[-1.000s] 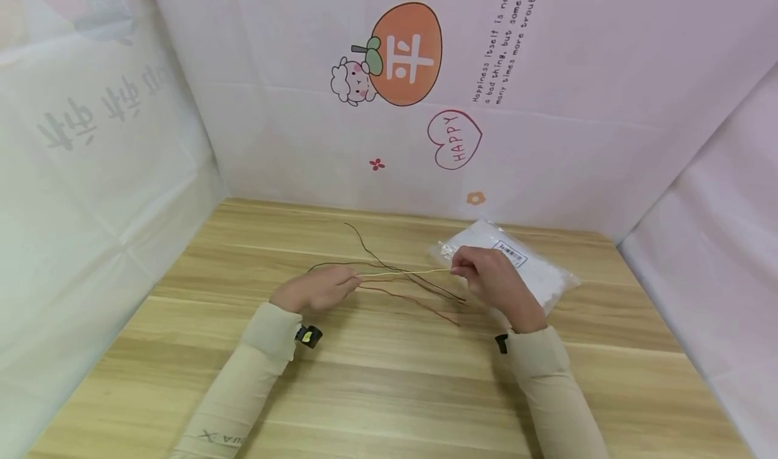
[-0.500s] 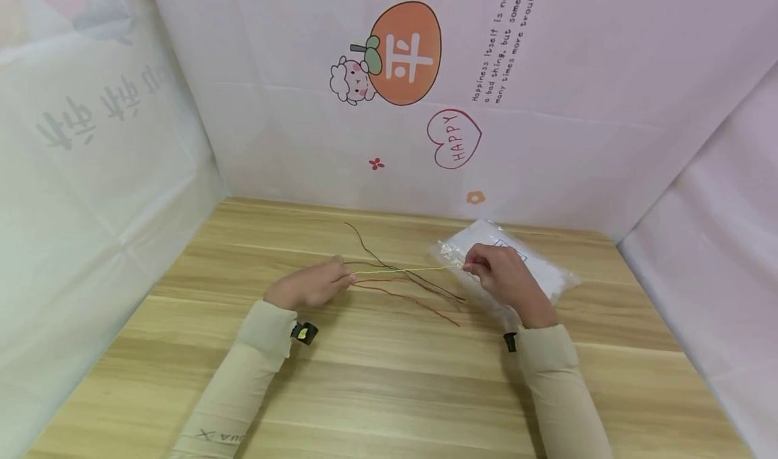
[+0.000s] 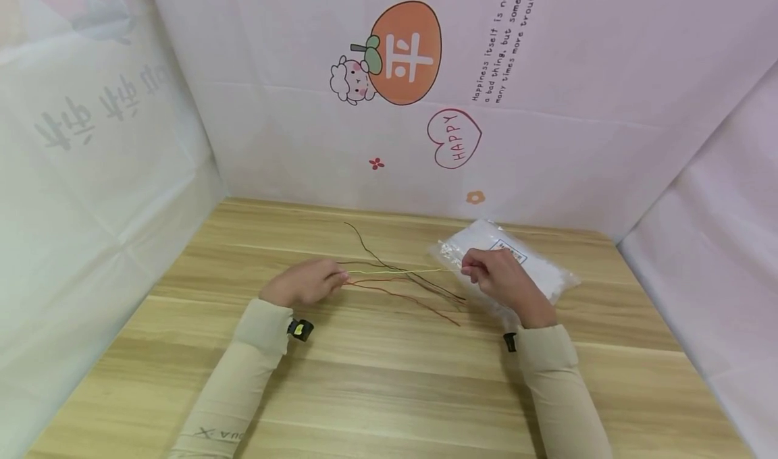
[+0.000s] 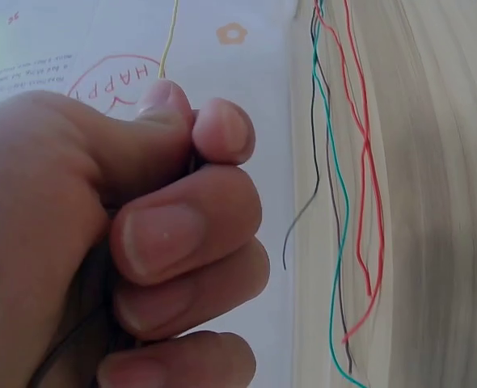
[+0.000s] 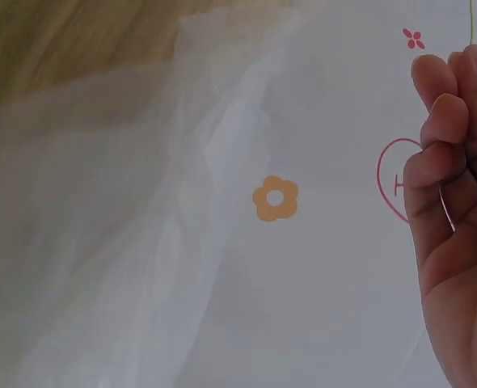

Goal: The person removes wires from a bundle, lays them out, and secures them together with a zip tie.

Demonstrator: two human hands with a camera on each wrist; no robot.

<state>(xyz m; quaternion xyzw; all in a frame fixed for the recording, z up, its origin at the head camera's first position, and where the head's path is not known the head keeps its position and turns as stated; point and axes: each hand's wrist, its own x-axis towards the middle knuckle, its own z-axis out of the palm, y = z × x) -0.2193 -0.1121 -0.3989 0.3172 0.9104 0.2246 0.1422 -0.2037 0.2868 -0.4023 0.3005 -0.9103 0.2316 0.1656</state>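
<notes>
Yellow wire (image 3: 373,272) stretches between left hand (image 3: 306,282) and right hand (image 3: 506,283), both pinching it with fingers curled.

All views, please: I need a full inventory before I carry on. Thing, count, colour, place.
Yellow wire: one, yellow, pinched between the left hand and the right hand
Red wires: two strands, red, on the table
Green wire: one, green, beside the red strands
Dark wires: at least two, dark, same bundle
Bag: one, clear with white contents and a label, back right of the table
Table: one, wood-toned, under everything
Cloth: pale, printed, behind and at both sides
Wrist devices: two, black, one at each cuff
Sleeves: two, beige, reaching in from the near edge
Hands: two, bare, over the table
</notes>
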